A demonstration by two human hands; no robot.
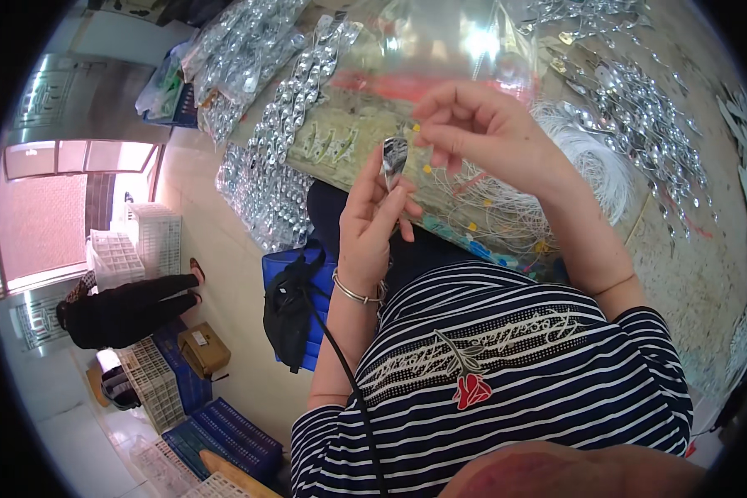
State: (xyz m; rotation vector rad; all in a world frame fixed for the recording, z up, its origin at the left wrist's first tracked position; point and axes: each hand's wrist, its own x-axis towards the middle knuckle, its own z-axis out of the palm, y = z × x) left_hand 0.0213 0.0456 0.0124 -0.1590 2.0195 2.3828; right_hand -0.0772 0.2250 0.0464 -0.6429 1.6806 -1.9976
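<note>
My left hand [368, 217] holds a shiny silver, elongated metal piece [395, 158] upright between thumb and fingers, its rounded end on top. To its right and a little higher, my right hand [481, 133] has thumb and forefinger drawn together in a pinch. Whatever those fingertips hold, if anything, is too small to make out. Below the right hand, thin white strings with small yellow tags [487, 202] spread over the table edge, beside a coil of white cord [593, 170]. Several green-and-white fish-shaped pieces [330, 144] lie left of my hands.
Strings of silver pieces [295, 104] hang over the worktable's left side; more silver pieces [639, 112] are heaped at right. A clear plastic bag [448, 41] lies at the back. A black bag [290, 307] rests on a blue stool. Another person [133, 311] stands among crates at left.
</note>
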